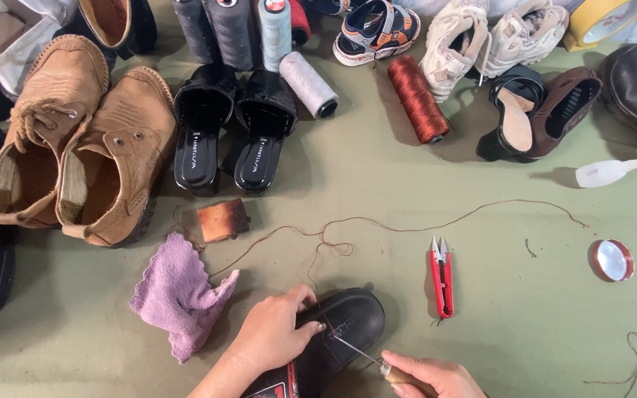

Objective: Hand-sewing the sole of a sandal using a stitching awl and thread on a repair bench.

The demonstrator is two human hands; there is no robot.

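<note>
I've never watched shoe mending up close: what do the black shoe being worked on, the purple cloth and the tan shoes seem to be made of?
The black shoe under the left hand looks like smooth leather or an imitation, given its soft sheen. The purple cloth seems a fluffy towel fabric, with a napped, crumpled surface. The tan shoes look like suede: matte, fuzzy and creased.

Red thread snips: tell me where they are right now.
In the head view, the red thread snips lie on the green table, right of the black shoe that the hands work on, below the loose brown thread.
</note>
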